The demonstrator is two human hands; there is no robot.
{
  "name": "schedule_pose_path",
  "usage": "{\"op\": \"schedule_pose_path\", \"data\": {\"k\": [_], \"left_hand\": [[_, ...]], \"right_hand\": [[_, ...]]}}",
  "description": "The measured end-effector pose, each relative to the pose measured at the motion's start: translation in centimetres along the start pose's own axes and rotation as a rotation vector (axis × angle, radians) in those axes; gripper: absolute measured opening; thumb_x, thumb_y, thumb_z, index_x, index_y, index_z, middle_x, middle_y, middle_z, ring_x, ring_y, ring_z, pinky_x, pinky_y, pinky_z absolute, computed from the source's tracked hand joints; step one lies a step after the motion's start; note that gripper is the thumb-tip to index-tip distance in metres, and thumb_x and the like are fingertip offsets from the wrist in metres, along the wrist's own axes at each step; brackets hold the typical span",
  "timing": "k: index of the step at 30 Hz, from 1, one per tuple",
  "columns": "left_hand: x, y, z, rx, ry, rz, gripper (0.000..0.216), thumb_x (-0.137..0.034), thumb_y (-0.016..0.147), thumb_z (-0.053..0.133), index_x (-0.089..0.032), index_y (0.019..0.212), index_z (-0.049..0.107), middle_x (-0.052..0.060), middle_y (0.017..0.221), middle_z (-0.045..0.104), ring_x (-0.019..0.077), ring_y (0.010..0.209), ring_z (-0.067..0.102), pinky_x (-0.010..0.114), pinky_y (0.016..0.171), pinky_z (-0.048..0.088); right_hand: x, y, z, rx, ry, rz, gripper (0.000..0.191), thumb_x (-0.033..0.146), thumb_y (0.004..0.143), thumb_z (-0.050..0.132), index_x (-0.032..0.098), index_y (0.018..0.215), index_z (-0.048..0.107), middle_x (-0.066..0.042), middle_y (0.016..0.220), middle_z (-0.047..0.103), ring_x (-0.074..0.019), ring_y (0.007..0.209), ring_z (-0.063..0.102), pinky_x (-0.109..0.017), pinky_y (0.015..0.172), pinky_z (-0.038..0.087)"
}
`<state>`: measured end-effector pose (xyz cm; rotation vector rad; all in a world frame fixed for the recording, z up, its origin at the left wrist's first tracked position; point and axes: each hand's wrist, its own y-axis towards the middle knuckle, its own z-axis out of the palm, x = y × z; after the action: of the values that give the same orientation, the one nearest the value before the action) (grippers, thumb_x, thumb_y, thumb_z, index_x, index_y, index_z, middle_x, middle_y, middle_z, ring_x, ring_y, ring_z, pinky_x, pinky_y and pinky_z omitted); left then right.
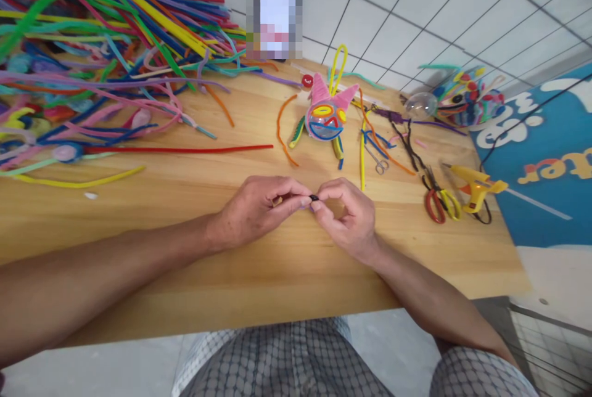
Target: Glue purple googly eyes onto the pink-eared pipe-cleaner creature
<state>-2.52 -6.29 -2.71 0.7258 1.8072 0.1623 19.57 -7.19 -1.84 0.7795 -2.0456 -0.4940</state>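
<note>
My left hand point(261, 209) and my right hand point(346, 215) meet over the middle of the wooden table point(185, 243), fingers pinched together. Between the fingertips sits a tiny dark piece point(314, 198), too small to name. Both hands are closed on it. Just beyond them lies a pipe-cleaner figure point(325, 116) with pink ears, a blue mouth and a yellow loop on top.
A big heap of coloured pipe cleaners point(92, 45) fills the back left. A long red pipe cleaner point(185, 149) lies before it. To the right are small scissors point(380, 164), red-and-yellow scissors point(439, 200), a yellow glue gun point(476, 188) and another figure point(467, 101).
</note>
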Motion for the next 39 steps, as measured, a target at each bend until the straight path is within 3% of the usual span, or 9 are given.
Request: {"op": "schedule_pose_path", "data": {"k": [23,39], "left_hand": [[0.19,-0.15,0.11,-0.016,0.044,0.078,0.007,-0.019,0.105,0.072,-0.018,0.105,0.079,0.001,0.090,0.085,0.0106,0.075,0.077,0.017,0.069,0.056],[0.17,0.03,-0.02,0.009,0.022,-0.010,0.013,-0.027,0.106,0.070,-0.019,0.104,0.081,0.002,0.089,0.085,0.0118,0.071,0.074,0.020,0.068,0.056]], "right_hand": [[-0.05,0.10,-0.30,0.015,-0.055,-0.085,0.017,0.011,0.094,0.071,0.026,0.096,0.064,0.001,0.080,0.072,-0.0176,0.075,0.071,-0.033,0.069,0.056],[-0.15,0.09,-0.22,0.016,-0.046,-0.078,0.018,0.010,0.093,0.072,0.026,0.096,0.064,0.001,0.079,0.071,-0.0183,0.075,0.070,-0.033,0.070,0.055]]}}
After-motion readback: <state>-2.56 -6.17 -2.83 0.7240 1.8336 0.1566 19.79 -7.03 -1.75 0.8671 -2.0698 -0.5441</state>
